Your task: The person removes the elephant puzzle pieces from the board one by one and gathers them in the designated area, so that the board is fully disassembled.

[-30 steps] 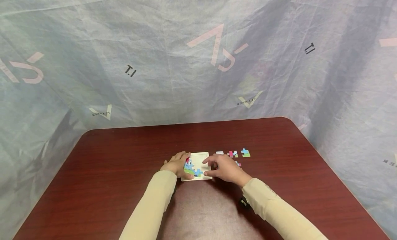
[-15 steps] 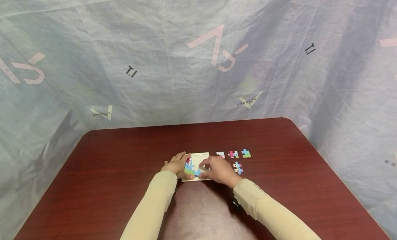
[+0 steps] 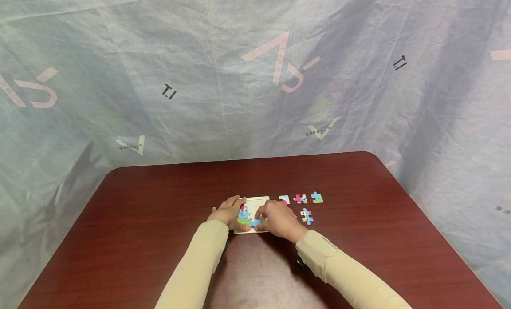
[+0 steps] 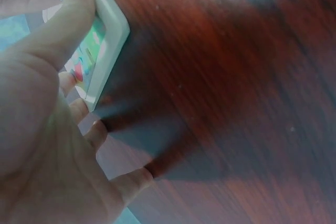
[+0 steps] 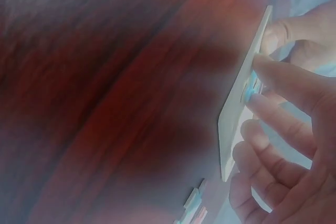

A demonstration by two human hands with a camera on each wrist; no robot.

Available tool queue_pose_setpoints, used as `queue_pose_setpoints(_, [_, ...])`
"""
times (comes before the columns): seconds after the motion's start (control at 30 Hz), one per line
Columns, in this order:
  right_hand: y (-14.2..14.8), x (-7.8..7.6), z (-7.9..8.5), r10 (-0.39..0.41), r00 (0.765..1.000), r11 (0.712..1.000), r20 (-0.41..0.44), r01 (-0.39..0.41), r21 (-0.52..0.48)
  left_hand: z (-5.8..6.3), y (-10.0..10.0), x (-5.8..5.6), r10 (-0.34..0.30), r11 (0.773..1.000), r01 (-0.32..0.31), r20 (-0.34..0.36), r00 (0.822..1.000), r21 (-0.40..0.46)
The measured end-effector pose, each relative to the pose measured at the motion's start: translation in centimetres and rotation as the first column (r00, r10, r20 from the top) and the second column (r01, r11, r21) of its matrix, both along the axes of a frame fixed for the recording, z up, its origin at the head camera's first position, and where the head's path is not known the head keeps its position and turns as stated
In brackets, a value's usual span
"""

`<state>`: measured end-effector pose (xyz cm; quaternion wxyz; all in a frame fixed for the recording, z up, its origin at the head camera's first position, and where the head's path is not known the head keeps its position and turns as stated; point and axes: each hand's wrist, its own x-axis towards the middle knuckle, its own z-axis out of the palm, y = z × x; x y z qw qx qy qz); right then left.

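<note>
A small pale puzzle tray [image 3: 261, 198] lies on the table, its left and lower parts filled with a blue, red and green cartoon picture. My left hand [image 3: 226, 212] rests spread over the tray's left side, thumb on the near rim and fingers along the far left corner. Over the right half is my right hand [image 3: 278, 219], fingers bent. Its thumb and index finger pinch a blue puzzle piece [image 5: 249, 93] low in the tray; in the right wrist view the thumb reaches the near rim. The right hand covers much of this piece.
To the tray's right lie several loose pieces: a white and pink piece [image 3: 284, 198], a red and white piece [image 3: 300, 199], a blue and green piece [image 3: 317, 197] and a mostly blue piece [image 3: 307, 216]. A grey printed cloth [image 3: 223, 100] hangs behind the dark red table [image 3: 179, 184].
My right hand has moved left over the tray, and its thumb and index finger have closed in on the blue piece. Loose pieces behind it now show more. The left hand stays put.
</note>
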<state>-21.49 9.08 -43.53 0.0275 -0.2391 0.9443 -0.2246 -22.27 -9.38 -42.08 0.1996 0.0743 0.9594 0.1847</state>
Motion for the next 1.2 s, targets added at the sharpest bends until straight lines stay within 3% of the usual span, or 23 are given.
queue_pose_setpoints(0.17, [-0.2, 0.0, 0.1, -0.006, 1.000, 1.000, 0.011, 0.006, -0.001, -1.2, -0.2, -0.4, 0.002, 1.000, -0.002, -0.021, 1.000, 0.004])
queue_pose_setpoints(0.3, [-0.2, -0.1, 0.0, -0.017, 1.000, 1.000, 0.023, 0.017, -0.003, -1.3, -0.1, -0.5, 0.005, 1.000, -0.005, -0.026, 1.000, -0.004])
queue_pose_setpoints(0.53, [-0.3, -0.1, 0.1, -0.007, 1.000, 1.000, 0.002, 0.007, -0.021, 0.1, 0.3, 0.1, 0.020, 1.000, -0.020, 0.007, 1.000, -0.013])
queue_pose_setpoints(0.73, [-0.2, -0.2, 0.0, -0.012, 1.000, 0.999, -0.005, 0.012, -0.032, 0.9, 0.3, 0.8, 0.011, 1.000, -0.011, -0.011, 1.000, -0.007])
queue_pose_setpoints(1.2, [0.5, -1.0, 0.1, 0.021, 1.000, 1.000, -0.001, -0.021, -0.012, 0.1, 0.1, 0.2, -0.003, 1.000, 0.002, -0.021, 1.000, -0.031])
